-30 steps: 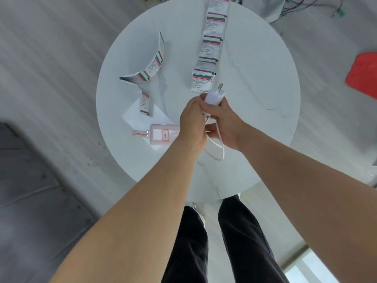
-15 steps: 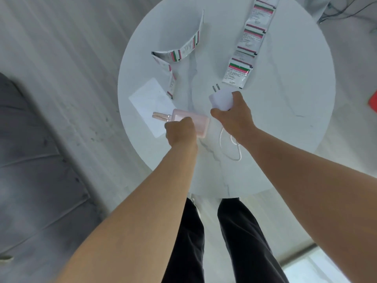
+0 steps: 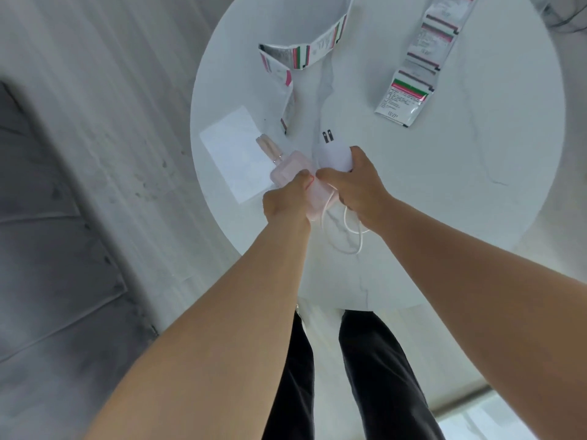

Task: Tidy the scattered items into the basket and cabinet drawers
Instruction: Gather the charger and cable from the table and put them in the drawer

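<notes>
A round white table (image 3: 460,192) holds the scattered items. My left hand (image 3: 287,203) grips a pink rectangular bottle (image 3: 287,169) with a rose-gold cap (image 3: 268,147), lifted just above the table. My right hand (image 3: 357,185) holds a white charger plug (image 3: 333,154), prongs pointing away from me; its white cable (image 3: 347,236) loops down below my hands. The two hands touch each other. A strip of sachets (image 3: 419,61) lies flat at the far right. A second, curled strip of sachets (image 3: 295,58) stands on edge at the far left. No basket or cabinet is in view.
A white sheet of paper (image 3: 235,150) lies at the table's left edge, partly under the bottle. A grey sofa (image 3: 47,249) stands to the left on the pale wood floor. My black-trousered legs (image 3: 349,376) are below the table's near edge.
My left hand has closed on the pink bottle and raised it toward my right hand. The view has moved closer and turned left; the charger stays in my right hand.
</notes>
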Available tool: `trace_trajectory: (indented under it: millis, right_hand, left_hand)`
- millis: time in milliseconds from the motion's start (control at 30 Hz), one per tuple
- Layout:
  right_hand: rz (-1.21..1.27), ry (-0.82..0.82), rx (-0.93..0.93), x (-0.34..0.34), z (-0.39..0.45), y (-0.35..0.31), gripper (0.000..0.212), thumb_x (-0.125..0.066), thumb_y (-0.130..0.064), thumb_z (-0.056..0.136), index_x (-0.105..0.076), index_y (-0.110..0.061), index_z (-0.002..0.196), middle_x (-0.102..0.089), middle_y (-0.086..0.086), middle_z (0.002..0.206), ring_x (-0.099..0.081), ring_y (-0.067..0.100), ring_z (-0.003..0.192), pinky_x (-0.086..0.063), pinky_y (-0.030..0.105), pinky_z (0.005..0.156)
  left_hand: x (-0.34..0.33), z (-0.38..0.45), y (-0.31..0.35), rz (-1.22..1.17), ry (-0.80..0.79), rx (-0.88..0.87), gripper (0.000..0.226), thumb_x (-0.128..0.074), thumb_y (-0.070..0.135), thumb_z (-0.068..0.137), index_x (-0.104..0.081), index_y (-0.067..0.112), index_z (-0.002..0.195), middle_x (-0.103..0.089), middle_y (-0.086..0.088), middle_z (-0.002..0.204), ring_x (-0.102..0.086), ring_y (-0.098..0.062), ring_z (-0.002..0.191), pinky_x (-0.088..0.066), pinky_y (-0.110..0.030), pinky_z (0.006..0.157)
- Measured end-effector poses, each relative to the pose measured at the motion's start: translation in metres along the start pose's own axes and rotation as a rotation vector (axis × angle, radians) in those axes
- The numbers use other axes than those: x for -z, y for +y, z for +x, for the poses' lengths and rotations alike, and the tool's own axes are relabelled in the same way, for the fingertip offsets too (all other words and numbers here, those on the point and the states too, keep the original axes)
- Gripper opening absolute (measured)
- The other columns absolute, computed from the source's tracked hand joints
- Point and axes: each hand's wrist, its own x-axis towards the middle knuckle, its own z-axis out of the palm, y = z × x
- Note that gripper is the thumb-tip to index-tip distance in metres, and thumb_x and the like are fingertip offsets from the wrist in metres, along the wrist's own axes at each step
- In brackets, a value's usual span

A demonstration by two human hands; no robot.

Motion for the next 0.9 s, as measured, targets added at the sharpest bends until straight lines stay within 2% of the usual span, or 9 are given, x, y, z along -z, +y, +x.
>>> trace_trajectory:
  millis: [100, 233, 300, 367, 533, 633, 700, 900]
  right_hand:
    - [0.033, -0.050, -0.028, -0.008, -0.011, 0.008, 0.033, -0.074, -0.024, 0.073, -0.053, -0.018, 0.098, -0.055, -0.002, 0.081, -0.048, 0.011, 0.056, -0.037, 0.021, 0.045]
    - [0.027, 0.011, -0.005, -0.032, -0.034, 0.016, 0.030, -0.072, -0.025, 0.071, -0.053, -0.020, 0.093, -0.061, -0.001, 0.082, -0.059, 0.018, 0.061, -0.041, 0.025, 0.049]
    - [-0.038, 0.006, 0.024, -0.048, -0.050, 0.017, 0.033, -0.071, -0.025, 0.072, -0.052, -0.020, 0.097, -0.064, -0.001, 0.084, -0.067, 0.020, 0.065, -0.045, 0.027, 0.054]
    - [-0.145, -0.051, 0.050, -0.063, -0.072, 0.019, 0.036, -0.072, -0.028, 0.073, -0.051, -0.018, 0.101, -0.063, 0.001, 0.085, -0.063, 0.018, 0.061, -0.044, 0.027, 0.055]
    - [-0.421, -0.263, 0.158, -0.104, -0.141, 0.037, 0.046, -0.074, -0.041, 0.064, -0.052, -0.024, 0.101, -0.061, -0.005, 0.088, -0.063, 0.022, 0.077, -0.054, 0.037, 0.069]
    - [-0.559, -0.373, 0.229, -0.134, -0.190, 0.056, 0.046, -0.075, -0.038, 0.066, -0.051, -0.023, 0.102, -0.058, -0.008, 0.085, -0.061, 0.019, 0.076, -0.051, 0.033, 0.066]
    - [-0.627, -0.395, 0.276, -0.148, -0.218, 0.073, 0.048, -0.074, -0.038, 0.068, -0.049, -0.023, 0.106, -0.058, -0.010, 0.086, -0.061, 0.017, 0.078, -0.051, 0.034, 0.068]
    - [-0.848, -0.511, 0.394, -0.211, -0.346, 0.178, 0.048, -0.072, -0.035, 0.074, -0.044, -0.027, 0.111, -0.056, -0.014, 0.085, -0.059, 0.019, 0.078, -0.042, 0.030, 0.064]
  left_hand:
    - [0.014, 0.000, -0.009, 0.016, -0.021, -0.092, 0.046, -0.078, 0.028, 0.071, -0.058, 0.013, 0.111, -0.068, -0.004, 0.104, -0.068, -0.024, 0.086, -0.058, -0.036, 0.077]
    - [0.050, -0.008, -0.027, -0.124, -0.031, -0.153, 0.044, -0.077, 0.024, 0.066, -0.061, 0.015, 0.106, -0.070, -0.006, 0.103, -0.070, -0.027, 0.090, -0.060, -0.047, 0.080]
    - [0.074, -0.017, -0.045, -0.222, 0.003, -0.143, 0.040, -0.078, 0.023, 0.067, -0.059, 0.017, 0.101, -0.069, -0.006, 0.103, -0.070, -0.028, 0.091, -0.060, -0.051, 0.078]
    - [0.102, -0.028, -0.068, -0.298, 0.078, -0.127, 0.041, -0.079, 0.025, 0.065, -0.056, 0.017, 0.098, -0.066, -0.006, 0.102, -0.068, -0.029, 0.091, -0.059, -0.052, 0.078]
    - [0.175, -0.070, -0.138, -0.461, 0.267, -0.105, 0.039, -0.077, 0.022, 0.078, -0.053, 0.014, 0.107, -0.062, -0.001, 0.096, -0.064, -0.025, 0.086, -0.056, -0.038, 0.075]
    - [0.220, -0.095, -0.188, -0.585, 0.327, -0.093, 0.038, -0.074, 0.024, 0.083, -0.051, 0.014, 0.112, -0.061, -0.001, 0.101, -0.063, -0.024, 0.089, -0.056, -0.037, 0.074]
    - [0.245, -0.110, -0.220, -0.638, 0.376, -0.084, 0.037, -0.072, 0.026, 0.085, -0.048, 0.016, 0.112, -0.058, 0.000, 0.101, -0.060, -0.021, 0.086, -0.051, -0.032, 0.066]
    - [0.354, -0.149, -0.374, -0.855, 0.561, -0.016, 0.030, -0.073, 0.024, 0.087, -0.046, 0.017, 0.099, -0.057, -0.001, 0.094, -0.055, -0.022, 0.080, -0.045, -0.029, 0.064]
